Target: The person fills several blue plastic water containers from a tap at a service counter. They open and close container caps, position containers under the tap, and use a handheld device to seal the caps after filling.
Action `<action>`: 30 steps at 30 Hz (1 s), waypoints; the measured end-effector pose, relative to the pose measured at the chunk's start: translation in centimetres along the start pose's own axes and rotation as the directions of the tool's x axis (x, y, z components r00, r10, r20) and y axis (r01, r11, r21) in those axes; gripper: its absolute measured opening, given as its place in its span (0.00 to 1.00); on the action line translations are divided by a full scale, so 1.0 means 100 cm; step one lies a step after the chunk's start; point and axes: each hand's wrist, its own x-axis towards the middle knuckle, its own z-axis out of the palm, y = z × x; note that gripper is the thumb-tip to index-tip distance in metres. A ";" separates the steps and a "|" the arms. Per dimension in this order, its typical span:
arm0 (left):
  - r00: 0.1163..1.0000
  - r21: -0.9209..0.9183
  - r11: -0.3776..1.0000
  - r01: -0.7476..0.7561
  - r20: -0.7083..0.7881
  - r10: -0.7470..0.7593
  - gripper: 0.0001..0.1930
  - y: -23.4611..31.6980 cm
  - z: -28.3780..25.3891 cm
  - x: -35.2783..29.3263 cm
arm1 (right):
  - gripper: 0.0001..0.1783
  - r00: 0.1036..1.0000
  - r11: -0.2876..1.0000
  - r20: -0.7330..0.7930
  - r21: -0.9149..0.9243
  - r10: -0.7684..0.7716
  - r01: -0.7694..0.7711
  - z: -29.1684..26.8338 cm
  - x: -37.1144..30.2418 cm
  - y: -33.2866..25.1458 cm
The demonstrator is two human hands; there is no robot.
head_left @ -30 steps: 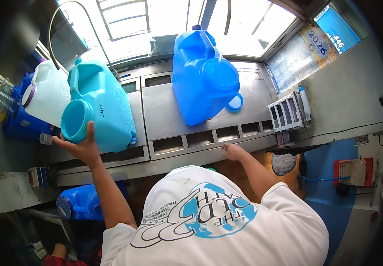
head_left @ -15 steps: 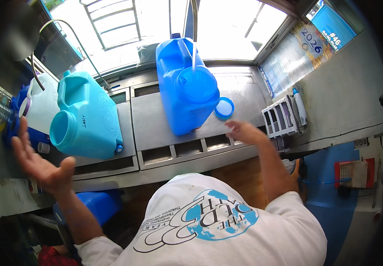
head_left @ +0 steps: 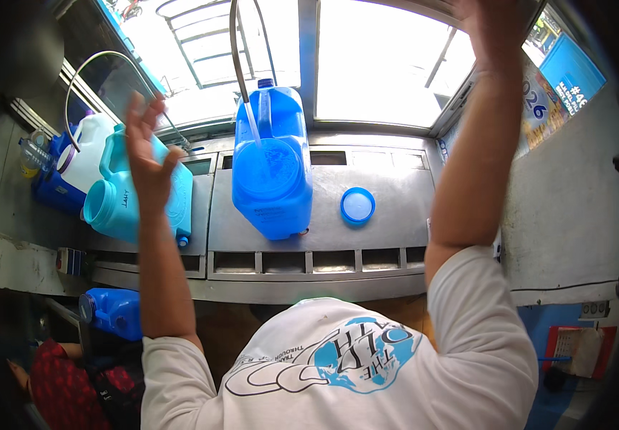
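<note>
My left hand (head_left: 150,147) is raised in front of the turquoise water jug (head_left: 105,208), fingers apart and holding nothing. My right hand (head_left: 496,36) reaches up to the top edge of the view, where its fingers are blurred and cut off. On the metal counter (head_left: 395,193) stands a blue water jug (head_left: 273,211) with a wide uncapped mouth. A clear tube (head_left: 252,122) runs down into that mouth, and the water inside looks stirred up. To the jug's right lies a round blue lid (head_left: 357,206). Neither hand touches the jugs or the lid.
A white jug (head_left: 94,147) with another tube in it stands behind the turquoise one. Another blue jug (head_left: 114,315) is below the counter at left, near a person in red (head_left: 73,383). Slots (head_left: 334,261) line the counter's front edge; bright windows (head_left: 381,72) lie behind.
Both hands have risen: the left from low left up in front of the turquoise jug, the right from near the lid to the top edge. The view has shifted.
</note>
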 end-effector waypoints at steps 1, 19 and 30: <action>0.992 -0.045 0.993 0.113 0.059 -0.110 0.63 -0.008 0.034 -0.036 | 0.27 0.993 0.993 0.022 0.029 0.115 -0.116 0.041 -0.032 0.061; 0.851 0.041 0.870 0.492 0.186 -0.490 0.65 -0.012 0.100 -0.129 | 0.24 0.529 0.673 0.535 -0.103 0.658 -0.733 0.288 -0.100 0.290; 0.900 0.117 0.909 0.399 0.138 -0.413 0.64 -0.011 0.100 -0.129 | 0.22 0.496 0.609 0.467 -0.121 0.732 -0.784 0.292 -0.100 0.281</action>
